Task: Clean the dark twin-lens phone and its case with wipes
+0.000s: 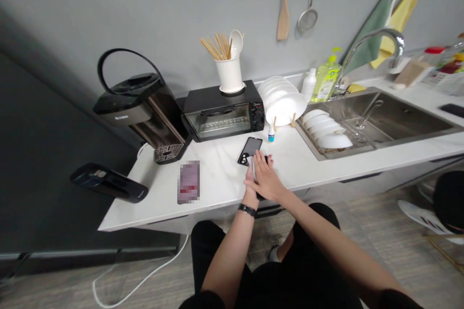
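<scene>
Over the counter's front edge, my left hand, with a dark band on its wrist, is wrapped round a dark flat object, mostly covered. My right hand lies flat across the top of it, fingers stretched out and together. A small white piece, perhaps cloth or paper, shows between the hands. Just beyond my fingertips a dark phone with camera lenses rests on the white counter. Behind it, to the right, stands a small white and blue bottle.
A black toaster oven bears a utensil holder. Left are a water dispenser, a blurred-out purple item and a dark case. Right are plates, soap and a sink with bowls.
</scene>
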{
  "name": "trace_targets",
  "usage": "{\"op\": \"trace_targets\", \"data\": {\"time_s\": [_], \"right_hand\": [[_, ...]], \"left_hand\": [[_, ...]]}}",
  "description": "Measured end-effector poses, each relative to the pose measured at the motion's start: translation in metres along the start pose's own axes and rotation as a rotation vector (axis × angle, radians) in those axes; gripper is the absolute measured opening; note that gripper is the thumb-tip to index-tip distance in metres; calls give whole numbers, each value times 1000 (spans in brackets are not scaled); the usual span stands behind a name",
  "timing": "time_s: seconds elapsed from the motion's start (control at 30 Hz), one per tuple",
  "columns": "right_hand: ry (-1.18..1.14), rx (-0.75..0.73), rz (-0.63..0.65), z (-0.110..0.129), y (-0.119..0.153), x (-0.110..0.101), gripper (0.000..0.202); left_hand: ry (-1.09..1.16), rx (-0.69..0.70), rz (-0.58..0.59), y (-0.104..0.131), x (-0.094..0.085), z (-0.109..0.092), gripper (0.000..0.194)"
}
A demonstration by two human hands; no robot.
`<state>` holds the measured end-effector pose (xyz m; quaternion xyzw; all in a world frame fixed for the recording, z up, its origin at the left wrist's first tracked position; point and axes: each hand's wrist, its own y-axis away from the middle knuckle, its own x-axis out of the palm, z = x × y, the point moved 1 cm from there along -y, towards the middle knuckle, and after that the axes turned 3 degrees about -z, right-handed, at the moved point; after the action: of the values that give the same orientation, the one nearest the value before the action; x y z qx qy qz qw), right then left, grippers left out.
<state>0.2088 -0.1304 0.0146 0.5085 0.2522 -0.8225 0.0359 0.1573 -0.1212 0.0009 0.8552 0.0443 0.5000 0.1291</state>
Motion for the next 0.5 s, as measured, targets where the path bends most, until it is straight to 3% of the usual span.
{"op": "trace_targets", "data": {"time_s": [0.03,0.07,0.13,0.23,0.3,0.4,0.5], "right_hand": [[0,-50,-2,10,9,-2,103],[0,-92,-1,19,22,-4,106],[-1,-145,20,29,51,-8,110],[19,-91,21,18,77,-10,108],[44,9,0,-2,69,-9,104],[63,145,3,-27,29,-7,106],[61,118,45,-23,-6,-6,108]], "left_hand": [[27,137,-24,2,-2,-1,69],[32,128,13,3,-5,-2,68],[-22,-165,168,3,-8,-8,62],[-28,-267,229,-2,-9,-23,61],[-21,-278,195,-7,-5,-26,61],[-46,-243,119,-10,1,-22,59],[-57,-134,87,-7,2,-14,58]]}}
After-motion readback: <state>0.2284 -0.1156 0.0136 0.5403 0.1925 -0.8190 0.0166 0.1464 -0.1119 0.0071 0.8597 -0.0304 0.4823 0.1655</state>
